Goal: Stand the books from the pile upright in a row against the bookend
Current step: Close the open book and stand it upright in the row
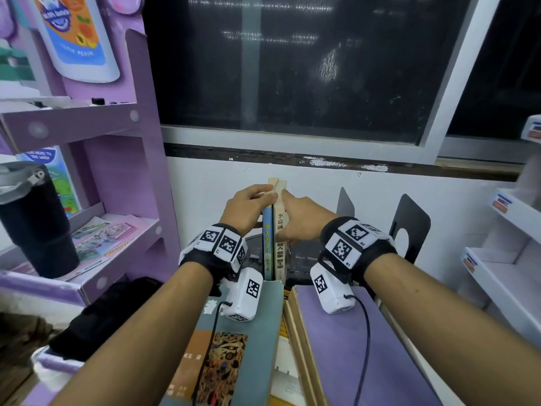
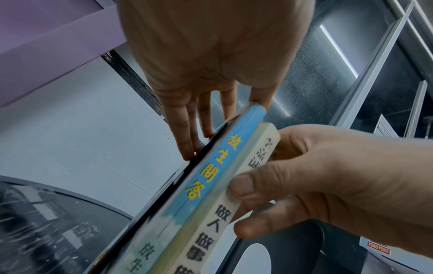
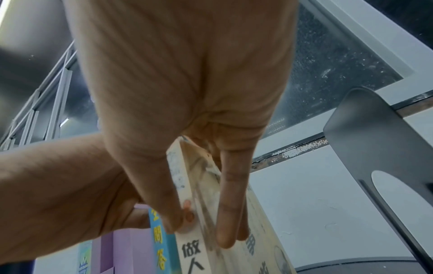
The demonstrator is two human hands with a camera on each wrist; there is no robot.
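Dim even light, warped edges, blurry wrist views

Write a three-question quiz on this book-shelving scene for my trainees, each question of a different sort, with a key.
1. True or false: the blue-spined book and the cream-spined book lie flat on the pile.
2. How many books stand upright between the left hand and the right hand? A one, B two, C four.
3. Fill in: the black bookend with the round hole stands on the person's ___ side of the upright books.

Key: 1 false; 2 B; 3 right.
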